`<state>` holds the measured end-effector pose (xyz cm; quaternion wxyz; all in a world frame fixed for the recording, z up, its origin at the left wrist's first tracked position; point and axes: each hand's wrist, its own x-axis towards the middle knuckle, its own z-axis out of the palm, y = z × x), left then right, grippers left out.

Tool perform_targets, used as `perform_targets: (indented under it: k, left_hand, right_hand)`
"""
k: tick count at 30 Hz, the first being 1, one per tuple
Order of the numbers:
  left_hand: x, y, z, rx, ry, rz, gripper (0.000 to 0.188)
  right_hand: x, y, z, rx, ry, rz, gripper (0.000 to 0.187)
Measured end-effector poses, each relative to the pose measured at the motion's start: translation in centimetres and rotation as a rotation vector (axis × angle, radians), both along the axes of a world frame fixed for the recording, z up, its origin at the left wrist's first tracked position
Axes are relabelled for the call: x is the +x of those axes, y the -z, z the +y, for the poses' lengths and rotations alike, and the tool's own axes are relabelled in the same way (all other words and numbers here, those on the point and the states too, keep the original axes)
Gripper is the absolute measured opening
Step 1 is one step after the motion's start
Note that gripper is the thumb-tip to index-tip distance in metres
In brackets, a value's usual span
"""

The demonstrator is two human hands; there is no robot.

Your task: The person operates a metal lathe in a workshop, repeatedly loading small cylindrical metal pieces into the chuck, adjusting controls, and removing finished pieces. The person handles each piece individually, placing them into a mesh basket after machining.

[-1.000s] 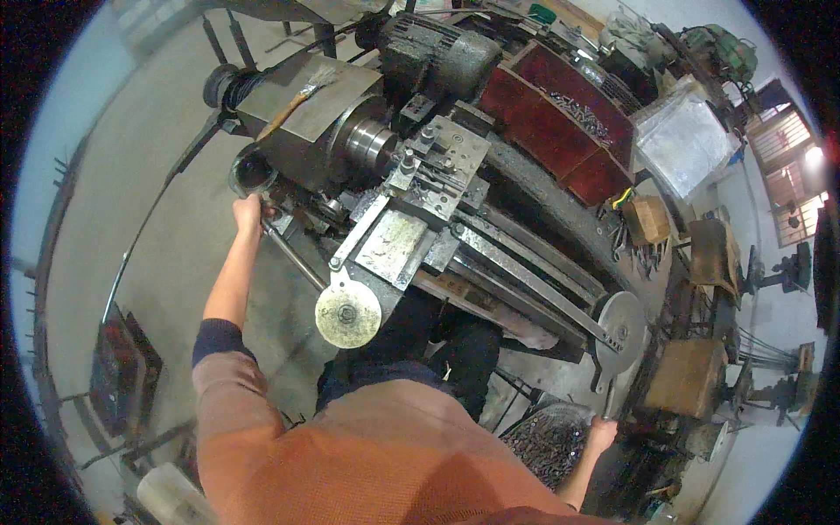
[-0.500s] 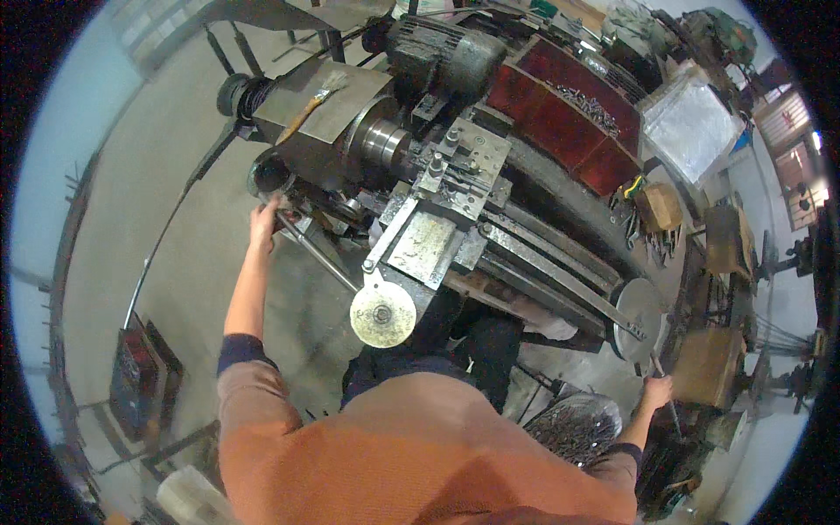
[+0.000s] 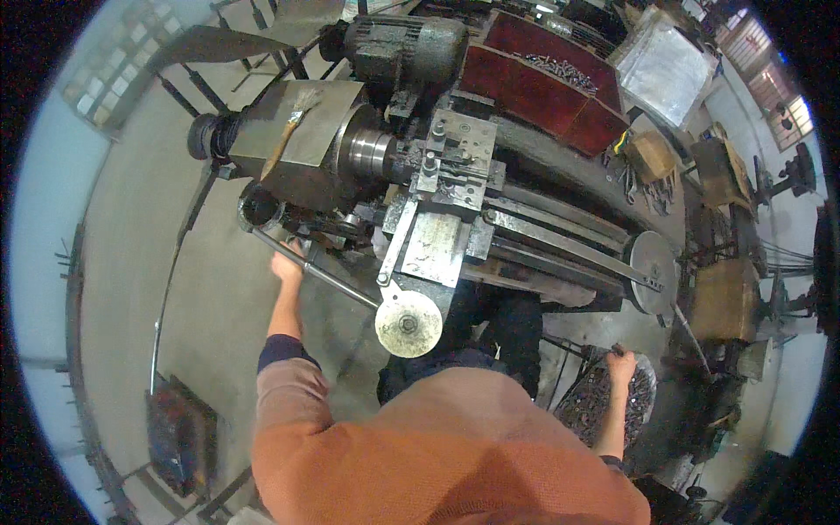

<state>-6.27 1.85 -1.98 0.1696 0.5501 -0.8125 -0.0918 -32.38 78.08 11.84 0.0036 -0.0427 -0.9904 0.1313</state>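
Note:
My left hand (image 3: 286,262) is closed at the left front of a small metal lathe (image 3: 455,144), beside a long steel lever (image 3: 328,277). The lever crosses its fingers, so what they grip is hidden. Low on the right, my right hand (image 3: 620,366) is closed, with a small dark piece (image 3: 619,350) at its fingertips. Beneath that hand sits a pale-rimmed container (image 3: 649,360) heaped with small dark metal parts. The lathe carries a shiny round chuck (image 3: 370,154), a tool post block (image 3: 462,138), and a round disc (image 3: 408,324) nearest my body.
A brush (image 3: 284,144) lies on the lathe's headstock, with a motor (image 3: 407,48) behind. Red bins (image 3: 534,96) hold small metal parts. Wrenches (image 3: 654,194) lie at the right. A thin rod (image 3: 693,341) slants from the right-hand disc (image 3: 652,273). A dark box (image 3: 181,437) stands on the floor at left.
My right hand has let go of the thin rod at the right disc and moved left over the container. My left hand has shifted down and right along the lever. The view has turned slightly.

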Motion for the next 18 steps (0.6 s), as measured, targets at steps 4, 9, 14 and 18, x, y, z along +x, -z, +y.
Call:
perform_targets:
  k: [4, 9, 14, 18]
  left_hand:
    - [0.9, 5.3, -4.4, -0.012, 0.142, -0.231, 0.042]
    - [1.4, -0.2, -1.8, 0.234, 0.224, -0.139, 0.029]
    - [3.0, -1.8, -3.3, 0.117, 0.314, -0.176, 0.015]
    - [2.6, -6.4, -1.8, 0.126, 0.322, -0.538, 0.021]
  right_hand:
    - [-0.7, -0.7, -1.7, -0.104, -0.121, 0.013, 0.036]
    - [-2.4, -8.1, -4.5, -0.096, -0.194, 0.141, 0.037]
    - [-6.3, -13.1, -8.9, -0.175, -0.390, 0.285, 0.037]
    - [-7.9, -17.6, -17.5, -0.240, -0.607, 0.303, 0.038]
